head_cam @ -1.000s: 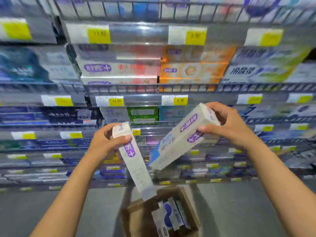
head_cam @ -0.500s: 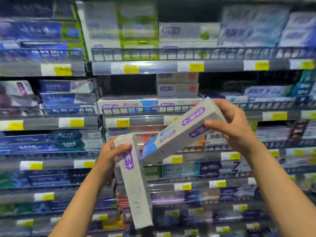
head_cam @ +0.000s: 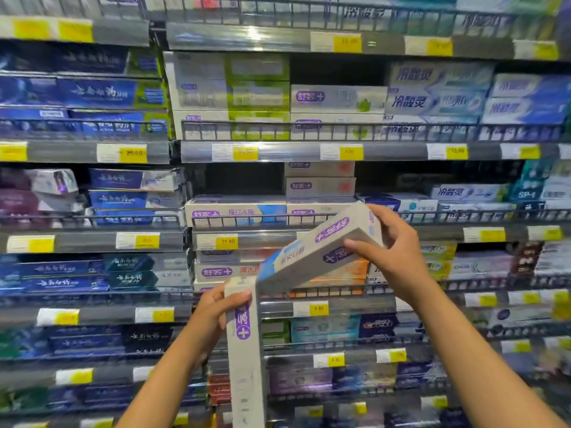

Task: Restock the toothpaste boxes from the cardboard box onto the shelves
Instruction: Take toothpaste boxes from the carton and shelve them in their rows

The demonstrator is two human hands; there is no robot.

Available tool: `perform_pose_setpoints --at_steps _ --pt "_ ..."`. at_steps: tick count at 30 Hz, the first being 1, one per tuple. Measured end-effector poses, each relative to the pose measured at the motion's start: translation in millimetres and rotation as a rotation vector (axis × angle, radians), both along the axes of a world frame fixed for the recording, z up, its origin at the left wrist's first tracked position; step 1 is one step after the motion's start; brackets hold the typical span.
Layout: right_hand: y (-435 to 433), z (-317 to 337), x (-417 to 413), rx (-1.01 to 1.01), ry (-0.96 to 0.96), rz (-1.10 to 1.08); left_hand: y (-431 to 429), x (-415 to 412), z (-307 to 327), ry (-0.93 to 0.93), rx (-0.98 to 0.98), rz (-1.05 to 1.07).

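Observation:
My right hand [head_cam: 391, 245] grips the upper end of a white toothpaste box [head_cam: 315, 250] with purple logos and a blue end, tilted down to the left. It hangs just below and in front of a shelf row of matching white-and-blue boxes [head_cam: 236, 211]. My left hand [head_cam: 216, 307] grips the top of a second white toothpaste box [head_cam: 245, 359], which hangs nearly upright with its purple logo facing me. The two held boxes nearly touch near the left hand. The cardboard box is out of view.
Several wire-fronted shelves [head_cam: 340, 131] full of toothpaste boxes fill the view, with yellow price tags [head_cam: 227, 242] along their edges. Dark blue boxes [head_cam: 92, 94] stack at the left. A dark gap [head_cam: 238, 180] lies above the matching white-and-blue row.
The view has tilted up from the floor and cardboard box to the shelves. Both hands have risen with their boxes, the right one now close to the white-and-blue row.

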State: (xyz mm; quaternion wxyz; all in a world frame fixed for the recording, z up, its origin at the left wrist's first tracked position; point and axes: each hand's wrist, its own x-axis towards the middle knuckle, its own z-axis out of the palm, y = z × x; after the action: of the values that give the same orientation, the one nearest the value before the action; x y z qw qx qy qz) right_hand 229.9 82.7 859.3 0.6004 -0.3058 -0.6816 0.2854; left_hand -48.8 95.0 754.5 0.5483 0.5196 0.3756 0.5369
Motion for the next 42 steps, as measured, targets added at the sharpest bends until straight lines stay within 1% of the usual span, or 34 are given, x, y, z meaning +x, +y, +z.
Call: perform_pose_setpoints --at_steps 2,3,5,8,12,15,17,21,24,27,30,32,34,38,40,42 --pt "3 -1 -2 0.02 0.083 0.015 -2 1 3 0.002 -0.038 -0.037" --pt "5 -2 -3 0.023 0.107 0.031 -2 0 3 -0.029 -0.062 -0.062" --pt "8 -6 -5 0.019 0.12 0.076 -1 -2 5 -0.138 -0.122 -0.097" --pt "13 -15 -9 -0.016 0.117 0.124 0 -4 8 -0.284 -0.191 -0.062" --pt "22 -29 -6 -0.078 0.126 0.181 2 5 13 -0.389 -0.14 -0.044" --pt "29 -40 -1 -0.172 0.038 0.186 6 6 17 -0.459 -0.105 -0.013" --pt "33 -46 -1 -0.237 0.015 0.194 11 5 20 -0.479 -0.093 0.013" --pt "31 -53 -5 -0.399 -0.06 0.32 14 2 24 -0.407 -0.037 0.034" --pt "32 -55 -9 -0.535 -0.017 0.429 14 -2 21 -0.378 -0.02 0.023" --pt "35 -51 -14 -0.64 -0.128 0.446 11 -6 20 -0.376 -0.005 0.021" --pt "38 -47 -21 -0.847 -0.281 0.516 4 -6 24 -0.323 0.008 0.019" --pt "39 -47 -26 -0.948 -0.33 0.602 0 -3 28 -0.262 0.022 0.015" --pt "42 -50 -29 -0.979 -0.306 0.697 -3 -1 30 -0.211 0.051 0.021" --pt "52 -65 -33 -0.949 -0.184 0.839 -3 -10 33 -0.143 0.088 0.009" --pt "52 -68 -38 -0.924 -0.089 0.892 -2 -14 33 -0.092 0.102 0.029" --pt "54 -65 -42 -0.89 0.059 0.898 -3 -15 32 -0.037 0.116 0.075"
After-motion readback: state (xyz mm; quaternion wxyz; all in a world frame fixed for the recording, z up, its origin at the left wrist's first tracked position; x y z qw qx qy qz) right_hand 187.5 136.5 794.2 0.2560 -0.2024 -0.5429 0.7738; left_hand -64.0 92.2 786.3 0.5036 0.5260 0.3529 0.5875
